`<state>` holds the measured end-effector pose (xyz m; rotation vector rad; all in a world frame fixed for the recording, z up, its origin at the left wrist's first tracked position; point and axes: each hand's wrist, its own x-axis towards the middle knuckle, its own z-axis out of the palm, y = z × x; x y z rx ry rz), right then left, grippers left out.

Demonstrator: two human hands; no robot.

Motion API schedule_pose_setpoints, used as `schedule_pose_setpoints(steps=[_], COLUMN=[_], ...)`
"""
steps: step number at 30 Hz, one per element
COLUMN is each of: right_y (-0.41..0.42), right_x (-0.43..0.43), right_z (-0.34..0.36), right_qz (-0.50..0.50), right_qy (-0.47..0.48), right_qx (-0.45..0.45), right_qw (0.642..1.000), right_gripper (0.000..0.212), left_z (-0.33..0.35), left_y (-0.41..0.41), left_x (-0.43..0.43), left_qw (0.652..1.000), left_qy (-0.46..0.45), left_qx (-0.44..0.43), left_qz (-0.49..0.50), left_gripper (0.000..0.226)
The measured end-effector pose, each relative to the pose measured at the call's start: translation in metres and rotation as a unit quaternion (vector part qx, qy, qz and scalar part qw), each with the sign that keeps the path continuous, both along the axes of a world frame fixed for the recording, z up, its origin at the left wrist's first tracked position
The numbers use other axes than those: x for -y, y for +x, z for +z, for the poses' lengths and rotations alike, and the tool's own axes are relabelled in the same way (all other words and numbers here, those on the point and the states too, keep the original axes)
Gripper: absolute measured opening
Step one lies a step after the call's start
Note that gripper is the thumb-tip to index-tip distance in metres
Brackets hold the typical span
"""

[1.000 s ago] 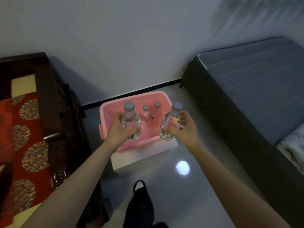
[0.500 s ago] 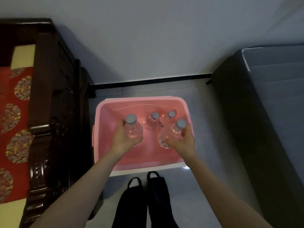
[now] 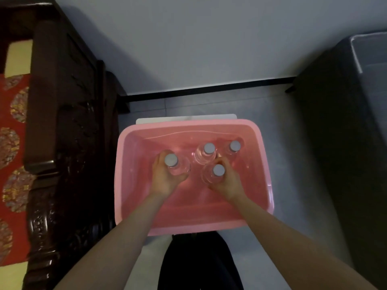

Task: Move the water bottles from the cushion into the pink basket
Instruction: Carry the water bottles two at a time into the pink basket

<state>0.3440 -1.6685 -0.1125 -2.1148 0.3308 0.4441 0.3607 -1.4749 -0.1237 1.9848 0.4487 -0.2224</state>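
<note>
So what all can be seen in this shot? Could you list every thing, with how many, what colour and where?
Water bottles: four, clear with grey caps, upright inside the basket; two free at the back, one in each hand.
Pink basket: one, pink, on the floor in the middle.
White slab: one, white, peeking out behind the basket.
Dark wooden furniture: one, dark brown, carved, on the left.
Red cushion: one, red with round gold patterns, far left.
Dark bed or sofa: one, dark grey, on the right.
Wall: grey, behind, with black skirting.
Left hand: one, grip closed on a bottle.
Right hand: one, grip closed on a bottle.
Legs: dark clothing, bottom centre.
</note>
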Motion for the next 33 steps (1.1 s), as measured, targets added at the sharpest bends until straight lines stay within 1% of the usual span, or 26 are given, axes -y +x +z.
schedule_pose_setpoints(steps=[3,6,9,14,19,22,24,26,29,31,33], right_y=[0.001,0.000,-0.002,-0.002,-0.002,-0.001,-0.002,-0.004,-0.003,0.003,0.010], right_x=[0.002,0.002,0.002,0.002,0.005,0.008,0.012,0.015,0.015,0.016,0.016], right_z=[-0.005,-0.006,-0.005,-0.007,-0.001,0.009,0.016,0.021,0.031,0.034,0.039], right_qz=[-0.015,-0.057,-0.065,-0.045,-0.026,-0.026,-0.003,0.031,0.108,0.175,0.213], right_qy=[-0.006,-0.012,-0.016,-0.040,-0.022,-0.016,-0.035,-0.051,-0.076,-0.102,-0.130], right_qx=[-0.016,-0.022,-0.015,-0.010,-0.010,0.027,0.055,0.087,0.124,0.124,0.110], right_qw=[1.000,0.998,0.998,0.998,0.999,0.999,0.998,0.994,0.983,0.971,0.962], right_gripper=[0.052,0.045,0.040,0.052,0.063,0.060,0.056,0.051,0.047,0.045,0.033], left_z=[-0.009,-0.014,-0.019,-0.029,-0.032,-0.023,-0.014,-0.005,0.010,0.019,0.023], left_y=[0.011,0.020,0.026,0.032,0.031,0.036,0.038,0.037,0.035,0.036,0.038], left_x=[0.003,0.009,0.014,0.013,0.008,0.006,0.001,-0.009,-0.023,-0.026,-0.024], left_qw=[0.998,0.995,0.992,0.988,0.985,0.985,0.986,0.984,0.971,0.969,0.966], left_qy=[0.052,0.069,0.084,0.099,0.099,0.099,0.082,0.071,0.077,0.068,0.064], left_qx=[0.038,0.058,0.063,0.063,0.087,0.068,0.059,0.074,0.140,0.150,0.151], left_qz=[-0.025,-0.038,-0.074,-0.104,-0.107,-0.121,-0.132,-0.146,-0.175,-0.185,-0.198], left_gripper=[0.065,0.064,0.065,0.066,0.061,0.070,0.076,0.076,0.058,0.049,0.039])
